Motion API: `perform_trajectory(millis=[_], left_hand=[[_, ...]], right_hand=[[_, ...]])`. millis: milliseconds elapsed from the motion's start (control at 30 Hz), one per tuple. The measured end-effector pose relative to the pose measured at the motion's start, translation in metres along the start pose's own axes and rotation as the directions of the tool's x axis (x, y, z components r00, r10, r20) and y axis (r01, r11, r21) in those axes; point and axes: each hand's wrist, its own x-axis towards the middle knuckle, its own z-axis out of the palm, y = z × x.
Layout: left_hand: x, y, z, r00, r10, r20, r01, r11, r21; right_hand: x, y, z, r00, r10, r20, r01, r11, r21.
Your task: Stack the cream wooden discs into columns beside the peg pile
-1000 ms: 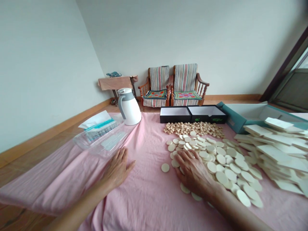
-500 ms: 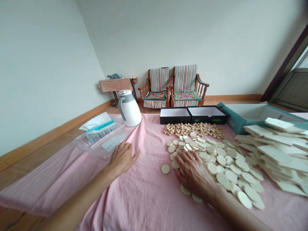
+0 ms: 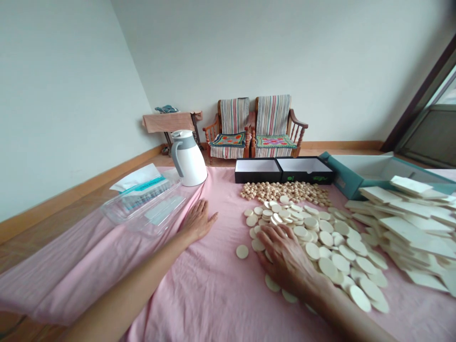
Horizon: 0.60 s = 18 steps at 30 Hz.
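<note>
My left hand point(image 3: 197, 221) lies flat on the pink cloth point(image 3: 221, 294), fingers spread, holding nothing, just right of a clear plastic box point(image 3: 142, 206). My right hand point(image 3: 283, 254) rests palm down on the edge of a wide spread of flat cream discs point(image 3: 327, 267), its fingers over several of them and hiding those beneath. One lone disc point(image 3: 242, 251) lies left of that hand. Small round tan pieces point(image 3: 285, 192) form a heap beyond the discs. Rectangular cream slabs point(image 3: 406, 228) lie stacked loosely to the right.
Two open black box halves point(image 3: 281, 171) stand at the far edge of the cloth, with a teal box point(image 3: 359, 173) to their right. A white insulated jug point(image 3: 188, 159) stands at the far left. Two striped wooden armchairs point(image 3: 249, 128) stand against the wall.
My left hand has slid forward and to the right across the cloth, away from the plastic box's near corner. My right hand stays on the discs, shifting only slightly.
</note>
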Motion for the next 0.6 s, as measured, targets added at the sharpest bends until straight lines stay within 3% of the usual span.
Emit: perform_trajectory(millis=[367, 600], left_hand=[[-0.010, -0.009, -0.009, 0.999, -0.023, 0.028, 0.021, 0.995, 0.095], [-0.012, -0.007, -0.014, 0.990, 0.089, -0.109, -0.088, 0.996, 0.020]], right_hand=[[-0.002, 0.002, -0.009, 1.000, 0.020, -0.002, -0.020, 0.999, 0.033], [-0.001, 0.000, -0.026, 0.994, 0.040, -0.105, -0.021, 0.983, 0.182]])
